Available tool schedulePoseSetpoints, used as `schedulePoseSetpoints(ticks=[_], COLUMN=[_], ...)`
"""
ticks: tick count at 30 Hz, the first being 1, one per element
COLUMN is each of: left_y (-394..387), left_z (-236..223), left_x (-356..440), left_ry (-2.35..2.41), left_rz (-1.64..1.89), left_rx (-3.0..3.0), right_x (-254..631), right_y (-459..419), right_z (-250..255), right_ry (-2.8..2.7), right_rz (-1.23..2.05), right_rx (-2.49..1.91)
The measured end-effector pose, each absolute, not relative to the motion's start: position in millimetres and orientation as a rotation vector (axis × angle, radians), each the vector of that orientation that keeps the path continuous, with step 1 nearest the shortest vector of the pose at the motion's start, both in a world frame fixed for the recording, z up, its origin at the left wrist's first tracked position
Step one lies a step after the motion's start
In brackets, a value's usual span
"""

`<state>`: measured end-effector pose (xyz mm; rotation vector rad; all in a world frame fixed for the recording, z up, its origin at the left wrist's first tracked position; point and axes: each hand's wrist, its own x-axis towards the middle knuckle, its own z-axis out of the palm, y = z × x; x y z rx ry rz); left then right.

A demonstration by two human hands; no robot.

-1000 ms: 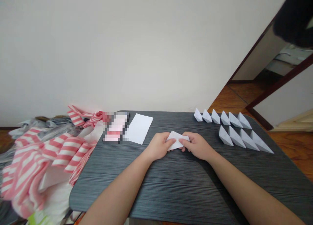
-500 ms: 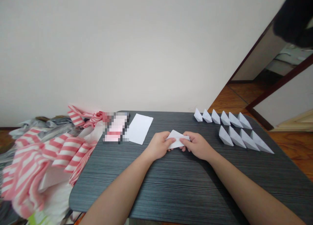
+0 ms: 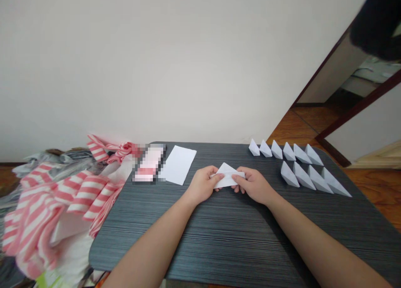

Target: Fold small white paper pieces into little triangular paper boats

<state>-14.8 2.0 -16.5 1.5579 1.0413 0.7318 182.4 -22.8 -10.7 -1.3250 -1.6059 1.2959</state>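
My left hand (image 3: 203, 185) and my right hand (image 3: 253, 186) pinch a folded white paper piece (image 3: 227, 175) between them, just above the dark wood-grain table (image 3: 200, 242). The paper is a rough triangle, its point upward. Its lower edge is partly hidden by my fingers. Beyond my left hand lies a flat white paper sheet (image 3: 178, 164). To the right stand rows of folded paper boats (image 3: 302, 176), pale and pointed, well apart from my right hand.
A heap of pink-and-white striped cloth and plastic bags (image 3: 62, 204) spills beside the table's left edge. A blurred pink object (image 3: 148, 164) lies at the far edge. A doorway and wooden floor (image 3: 313, 121) lie to the right, with a dark shape (image 3: 376, 24) at upper right.
The paper has turned slightly in my fingers, its point now higher and further right. My hands have eased a little apart.
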Motion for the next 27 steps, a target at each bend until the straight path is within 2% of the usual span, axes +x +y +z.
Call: schedulePoseSetpoints(ticks=[27], left_y=[9], left_z=[-21], left_x=[-12], left_ry=[0.917], left_rz=[0.953], left_rx=[1.200], right_x=[190], right_y=[-19], right_z=[-23], right_ry=[-1.400], right_rz=[1.253], right_rx=[-1.295])
